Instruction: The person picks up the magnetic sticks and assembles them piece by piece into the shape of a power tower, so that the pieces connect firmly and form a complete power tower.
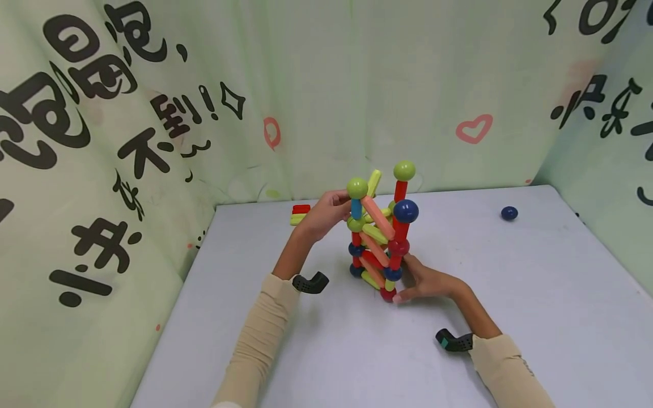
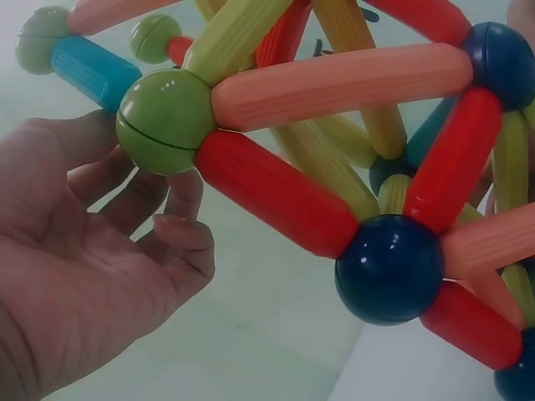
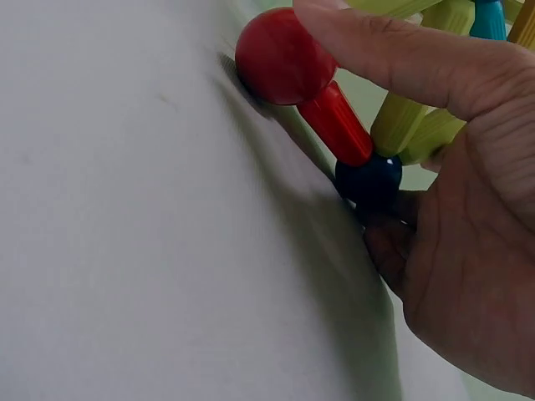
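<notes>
A tower of magnetic balls and rods [image 1: 378, 217] stands on the table, built of red, coral, yellow and blue rods with green, dark blue and red balls. High on its left side my left hand [image 1: 326, 214] holds it; the left wrist view has thumb and curled fingers about a green ball [image 2: 165, 121], below a light blue rod [image 2: 96, 73]. My right hand [image 1: 427, 280] grips the tower's base from the right. In the right wrist view its thumb lies on a red ball [image 3: 286, 57], and its fingers reach a dark blue ball [image 3: 369, 180].
A loose dark blue ball [image 1: 509, 213] lies on the white table [image 1: 510, 272] at the back right. Loose red and yellow rods [image 1: 301, 209] lie behind my left hand. A printed green curtain [image 1: 408, 90] hangs along the back and left.
</notes>
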Demonstrator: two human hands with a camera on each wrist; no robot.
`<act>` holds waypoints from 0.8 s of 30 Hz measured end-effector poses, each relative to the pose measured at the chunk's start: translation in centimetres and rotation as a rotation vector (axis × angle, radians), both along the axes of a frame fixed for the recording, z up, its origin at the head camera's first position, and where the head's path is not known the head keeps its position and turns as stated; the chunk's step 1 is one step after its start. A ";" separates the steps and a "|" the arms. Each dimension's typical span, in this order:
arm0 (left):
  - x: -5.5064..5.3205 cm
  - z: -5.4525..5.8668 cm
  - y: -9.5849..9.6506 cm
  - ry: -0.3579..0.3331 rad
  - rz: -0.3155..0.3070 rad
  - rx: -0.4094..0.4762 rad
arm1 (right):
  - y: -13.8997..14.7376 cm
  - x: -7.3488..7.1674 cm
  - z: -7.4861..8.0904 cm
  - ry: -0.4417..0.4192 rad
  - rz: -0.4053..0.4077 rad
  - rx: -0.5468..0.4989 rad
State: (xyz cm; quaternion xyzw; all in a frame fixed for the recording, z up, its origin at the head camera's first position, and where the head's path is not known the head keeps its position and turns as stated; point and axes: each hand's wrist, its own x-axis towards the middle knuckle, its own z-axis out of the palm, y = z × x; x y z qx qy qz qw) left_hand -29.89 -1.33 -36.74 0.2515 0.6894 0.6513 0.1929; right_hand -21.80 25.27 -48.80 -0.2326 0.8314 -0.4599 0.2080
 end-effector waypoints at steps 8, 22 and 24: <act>0.6 -0.3 -0.2 0.069 -0.103 0.018 | -1.0 -0.2 -0.3 0.136 0.048 -0.105; 1.3 -0.4 0.4 0.229 -0.176 0.021 | -2.3 -0.1 -0.4 0.334 0.053 -0.131; 1.4 -0.4 0.6 0.231 -0.175 0.037 | -1.7 0.1 0.4 0.235 0.050 -0.070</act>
